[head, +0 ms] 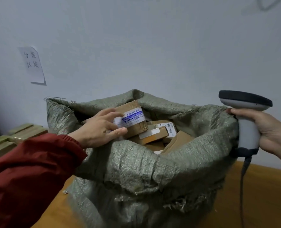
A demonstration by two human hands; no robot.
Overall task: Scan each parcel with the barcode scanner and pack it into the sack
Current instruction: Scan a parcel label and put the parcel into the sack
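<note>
Pinching taped cardboard parcel (134, 118), coarse woven sack (144, 163), smooth grey scanner (247, 129)

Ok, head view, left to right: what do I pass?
Paper note → left hand → taped parcel it holds → barcode-labelled parcel → scanner → right hand. The sack spans the middle, so it is left out.

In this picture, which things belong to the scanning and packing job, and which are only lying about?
Belong to the job: the taped parcel held by the left hand, the barcode scanner gripped by the right hand, the green sack, the packed parcels inside it.

Only lying about: the paper note on the wall, the greenish stack at far left.
</note>
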